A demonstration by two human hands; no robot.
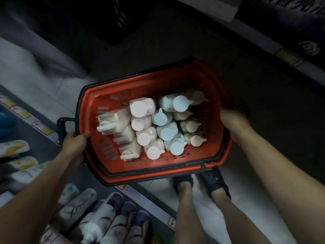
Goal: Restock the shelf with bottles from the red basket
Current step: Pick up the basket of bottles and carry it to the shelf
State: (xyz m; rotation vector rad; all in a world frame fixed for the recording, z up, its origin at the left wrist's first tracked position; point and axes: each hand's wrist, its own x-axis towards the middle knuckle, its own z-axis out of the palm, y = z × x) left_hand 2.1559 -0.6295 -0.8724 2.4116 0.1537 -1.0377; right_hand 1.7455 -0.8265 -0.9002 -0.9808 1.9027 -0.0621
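Red basket (91, 95) held up over the floor w/ both hands — left hand (74, 143) clamped on its left rim beside the black handle (61, 124), right hand (230, 118) gripping the right rim. Inside, pump bottles (163, 127) packed upright in rows: pink, pale blue, beige caps; cream ones lie tilted at left. Shelf (42, 127) at lower left — stocked bottles (112, 219) lying in rows. Feet in dark shoes (216, 180) below the basket.
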